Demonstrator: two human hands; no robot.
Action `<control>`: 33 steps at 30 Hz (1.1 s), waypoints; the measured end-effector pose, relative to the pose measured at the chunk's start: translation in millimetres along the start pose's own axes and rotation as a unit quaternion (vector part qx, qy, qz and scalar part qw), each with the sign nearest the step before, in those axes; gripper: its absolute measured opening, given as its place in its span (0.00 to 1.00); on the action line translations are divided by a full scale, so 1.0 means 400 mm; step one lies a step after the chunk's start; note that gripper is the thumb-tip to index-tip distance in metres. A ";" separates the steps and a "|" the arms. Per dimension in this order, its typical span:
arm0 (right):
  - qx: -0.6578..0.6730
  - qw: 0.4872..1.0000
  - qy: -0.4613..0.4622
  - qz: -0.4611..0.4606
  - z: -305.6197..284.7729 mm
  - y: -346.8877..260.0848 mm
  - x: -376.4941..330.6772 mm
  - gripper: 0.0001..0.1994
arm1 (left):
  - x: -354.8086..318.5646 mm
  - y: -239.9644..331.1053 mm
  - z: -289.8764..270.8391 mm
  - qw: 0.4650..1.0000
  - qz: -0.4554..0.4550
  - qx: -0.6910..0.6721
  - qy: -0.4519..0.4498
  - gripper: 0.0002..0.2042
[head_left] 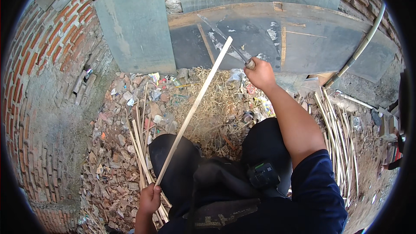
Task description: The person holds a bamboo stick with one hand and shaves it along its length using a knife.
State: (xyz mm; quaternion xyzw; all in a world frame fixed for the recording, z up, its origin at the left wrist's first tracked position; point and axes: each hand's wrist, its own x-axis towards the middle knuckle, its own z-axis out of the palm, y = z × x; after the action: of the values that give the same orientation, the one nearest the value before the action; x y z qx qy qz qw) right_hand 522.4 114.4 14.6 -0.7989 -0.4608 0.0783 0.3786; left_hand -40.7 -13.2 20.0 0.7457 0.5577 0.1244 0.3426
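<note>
My left hand [149, 198], low on the left, is closed around the lower end of a long, pale bamboo strip [193, 108]. The strip slants up across my left knee, away from me and to the right. Farther out, my right hand [261, 74] grips the handle of a long knife [250, 63]. Its thin blade points up and to the left. In the picture the strip's far tip overlaps the blade; whether they touch I cannot tell.
Curly shavings [208, 99] cover the ground between my knees. More strips [138, 147] lie by my left leg, and a bundle of long strips [336, 138] lies to my right. Grey panels [134, 26] stand ahead, a brick wall [47, 104] at left, and a leaning pole [362, 47] at right.
</note>
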 end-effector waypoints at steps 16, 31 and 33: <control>0.189 0.980 0.041 0.046 -0.014 -0.037 0.009 0.21 | 0.058 0.065 0.009 0.997 0.031 -0.019 0.070 0.17; 0.181 0.981 -0.053 -0.043 -0.026 -0.032 -0.010 0.18 | 0.390 0.304 -0.377 0.809 0.273 -0.203 0.479 0.15; 0.187 0.980 -0.056 -0.036 -0.032 -0.038 -0.015 0.18 | 0.416 0.358 -0.397 0.742 0.323 -0.261 0.527 0.16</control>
State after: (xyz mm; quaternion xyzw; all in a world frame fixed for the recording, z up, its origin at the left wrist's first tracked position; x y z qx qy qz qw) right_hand 515.0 107.0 32.6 -0.6909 -0.4870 0.1940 0.4978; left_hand 33.7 178.2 196.9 0.5781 0.3213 0.7413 0.1142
